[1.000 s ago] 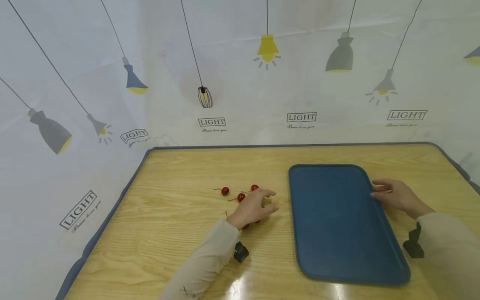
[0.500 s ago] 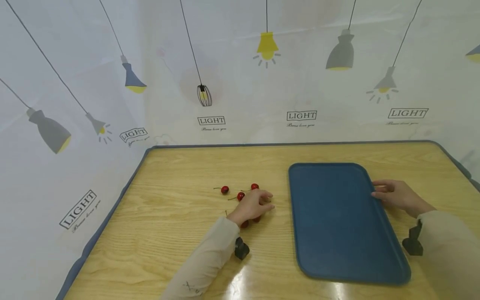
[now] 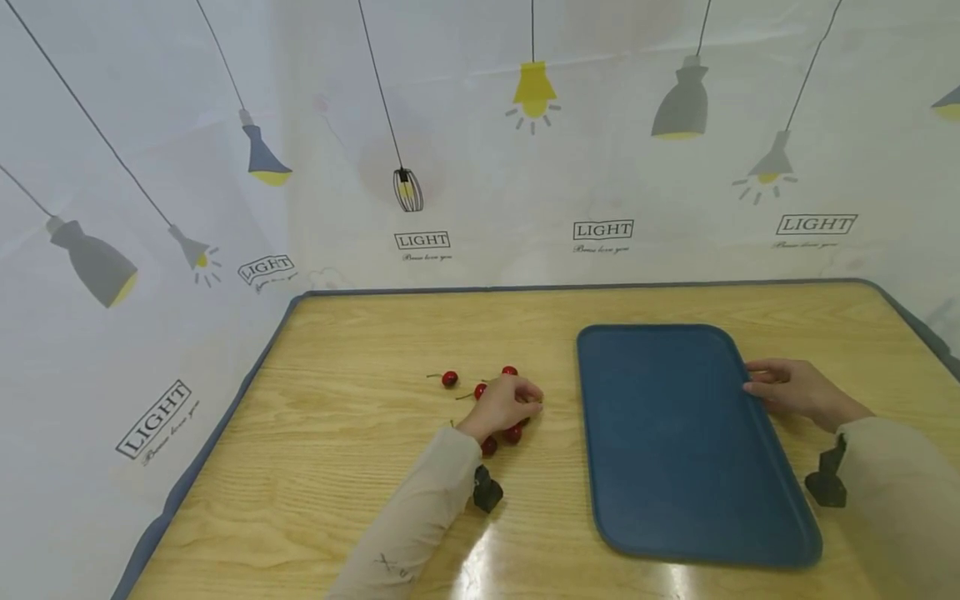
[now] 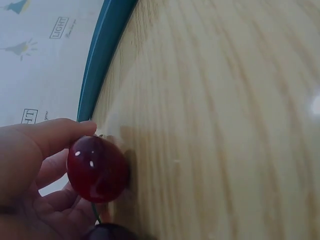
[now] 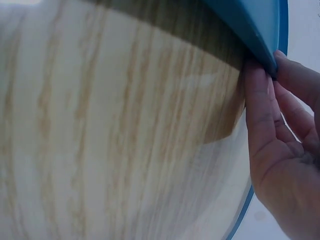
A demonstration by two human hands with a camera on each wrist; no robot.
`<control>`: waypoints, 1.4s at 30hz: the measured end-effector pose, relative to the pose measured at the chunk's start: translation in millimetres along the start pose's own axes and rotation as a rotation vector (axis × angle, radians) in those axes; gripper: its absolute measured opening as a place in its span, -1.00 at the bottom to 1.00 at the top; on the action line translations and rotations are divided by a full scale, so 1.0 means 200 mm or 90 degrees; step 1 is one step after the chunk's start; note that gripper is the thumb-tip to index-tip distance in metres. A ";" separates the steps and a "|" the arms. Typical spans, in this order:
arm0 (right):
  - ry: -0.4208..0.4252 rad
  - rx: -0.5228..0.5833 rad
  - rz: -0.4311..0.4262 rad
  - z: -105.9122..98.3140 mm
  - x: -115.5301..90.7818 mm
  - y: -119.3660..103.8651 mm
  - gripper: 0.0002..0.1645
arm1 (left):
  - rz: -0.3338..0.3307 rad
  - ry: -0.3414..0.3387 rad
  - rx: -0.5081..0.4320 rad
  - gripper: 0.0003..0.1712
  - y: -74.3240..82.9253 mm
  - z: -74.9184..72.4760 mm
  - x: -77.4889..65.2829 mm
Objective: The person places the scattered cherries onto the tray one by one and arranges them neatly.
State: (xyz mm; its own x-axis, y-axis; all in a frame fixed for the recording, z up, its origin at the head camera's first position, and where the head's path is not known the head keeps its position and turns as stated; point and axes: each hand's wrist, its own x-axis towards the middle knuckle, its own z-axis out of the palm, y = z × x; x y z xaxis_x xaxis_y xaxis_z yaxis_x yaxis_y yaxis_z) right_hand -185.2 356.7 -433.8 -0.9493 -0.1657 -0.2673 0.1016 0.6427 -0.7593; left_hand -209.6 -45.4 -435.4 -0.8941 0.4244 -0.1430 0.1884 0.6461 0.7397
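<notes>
My left hand (image 3: 504, 407) is among several red cherries (image 3: 513, 434) with stems. Its thumb and fingers pinch at a cherry; in the left wrist view a glossy cherry (image 4: 97, 170) sits right by the thumb tip and hides the fingertips behind it. A green stem hangs below that cherry, beside the top of a darker one (image 4: 109, 232). At the right, the right edge of a blue tray (image 3: 686, 450) is held by my right hand (image 3: 802, 393). In the right wrist view, the thumb lies over the rim and the fingers are under it.
One cherry (image 3: 449, 379) lies apart at the left of the group, its stem pointing left. The wooden table (image 3: 337, 500) has a blue border (image 3: 487, 289) along its back and sides. Behind it hangs a white sheet (image 3: 480, 167) printed with lamps.
My left thumb and fingers have come together from a spread pose, and the hand has drawn slightly left. The right hand stays at the tray's edge.
</notes>
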 end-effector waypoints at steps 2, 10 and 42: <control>-0.003 0.007 0.003 0.00 0.00 0.00 -0.25 | -0.004 0.000 0.005 -0.85 0.00 0.00 0.00; -0.009 0.023 0.017 0.00 0.01 0.01 -0.24 | 0.002 0.001 0.022 -0.90 0.02 0.00 0.00; -0.023 0.035 0.030 -0.01 0.01 0.02 -0.24 | 0.063 0.032 -0.089 -0.81 0.11 0.02 -0.01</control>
State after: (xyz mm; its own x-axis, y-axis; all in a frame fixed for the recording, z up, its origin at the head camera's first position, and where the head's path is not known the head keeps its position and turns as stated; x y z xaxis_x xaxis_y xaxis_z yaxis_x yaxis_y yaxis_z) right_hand -187.5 359.8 -436.5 -0.9319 -0.1642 -0.3235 0.1626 0.6079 -0.7772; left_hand -202.2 -28.7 -420.8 -0.8941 0.4465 -0.0340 0.2211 0.5062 0.8336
